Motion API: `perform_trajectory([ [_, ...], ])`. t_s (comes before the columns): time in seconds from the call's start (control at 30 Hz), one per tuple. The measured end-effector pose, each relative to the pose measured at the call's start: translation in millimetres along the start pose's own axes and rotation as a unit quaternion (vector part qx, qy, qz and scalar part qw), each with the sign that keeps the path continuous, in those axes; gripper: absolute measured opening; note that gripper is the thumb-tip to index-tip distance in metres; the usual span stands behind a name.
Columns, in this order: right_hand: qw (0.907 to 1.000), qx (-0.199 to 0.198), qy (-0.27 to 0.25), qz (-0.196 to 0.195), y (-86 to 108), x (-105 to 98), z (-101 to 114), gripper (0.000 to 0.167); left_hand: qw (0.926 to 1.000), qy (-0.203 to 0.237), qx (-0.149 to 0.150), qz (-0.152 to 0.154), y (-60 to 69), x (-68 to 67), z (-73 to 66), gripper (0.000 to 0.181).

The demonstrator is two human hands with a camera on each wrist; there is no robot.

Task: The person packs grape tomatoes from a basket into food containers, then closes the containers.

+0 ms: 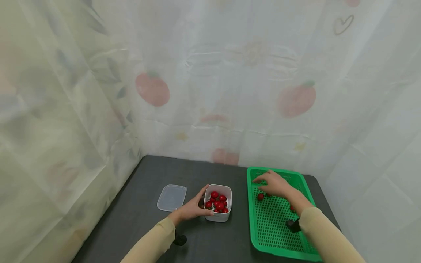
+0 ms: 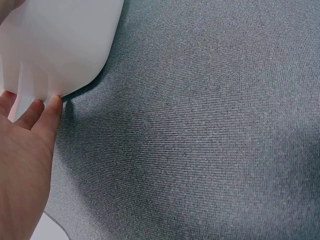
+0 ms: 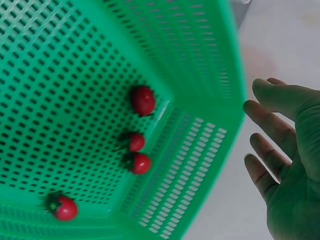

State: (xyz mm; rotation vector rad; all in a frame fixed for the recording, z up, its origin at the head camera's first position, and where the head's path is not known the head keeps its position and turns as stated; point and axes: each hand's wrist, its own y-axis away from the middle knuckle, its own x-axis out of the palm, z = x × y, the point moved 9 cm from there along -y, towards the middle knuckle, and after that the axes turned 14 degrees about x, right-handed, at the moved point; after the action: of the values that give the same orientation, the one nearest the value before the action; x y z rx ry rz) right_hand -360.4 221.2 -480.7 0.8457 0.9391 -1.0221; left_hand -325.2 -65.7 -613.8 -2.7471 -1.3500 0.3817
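Note:
A white square container [image 1: 218, 218] holding several cherry tomatoes [image 1: 220, 206] stands on the table. My left hand [image 1: 192, 209] grips it from the left, thumb along the near side and fingers round the far side. In the left wrist view, the left hand's fingertips [image 2: 55, 100] touch the container's white wall [image 2: 65, 45]. Over the far part of a green basket [image 1: 251, 219] hovers my right hand [image 1: 277, 183], its fingers loosely spread and holding nothing. Several cherry tomatoes [image 3: 143, 100] with green stems lie on the basket's slotted floor in the right wrist view.
A translucent lid [image 1: 171, 198] lies flat on the dark table [image 1: 197, 243], left of the container. Printed curtains [image 1: 223, 109] hang behind the table and along both sides. The basket takes up the table's right side.

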Motion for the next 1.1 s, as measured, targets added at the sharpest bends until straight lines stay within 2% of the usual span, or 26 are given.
perform_trajectory([
  [0.3, 0.9997, 0.022, 0.000, 0.012, -3.9, 15, -23, 0.032, 0.9999, -0.006, -0.008, -0.003, 1.5, -0.2, -1.5, 0.111],
  [0.57, 0.9992, 0.028, 0.005, 0.027, -9.7, 30, -29, 0.031, 1.0000, -0.003, -0.005, 0.001, 0.0, 0.9, -2.1, 0.112],
  [0.77, 0.9980, 0.048, 0.011, 0.040, -11.7, 45, -37, 0.032, 0.9998, -0.020, -0.003, 0.001, -0.8, -0.4, -1.0, 0.115],
  [1.1, 0.9963, 0.064, 0.041, 0.040, -16.6, 66, -47, 0.034, 0.9999, -0.015, -0.005, 0.003, -0.1, 0.1, -1.2, 0.115],
])
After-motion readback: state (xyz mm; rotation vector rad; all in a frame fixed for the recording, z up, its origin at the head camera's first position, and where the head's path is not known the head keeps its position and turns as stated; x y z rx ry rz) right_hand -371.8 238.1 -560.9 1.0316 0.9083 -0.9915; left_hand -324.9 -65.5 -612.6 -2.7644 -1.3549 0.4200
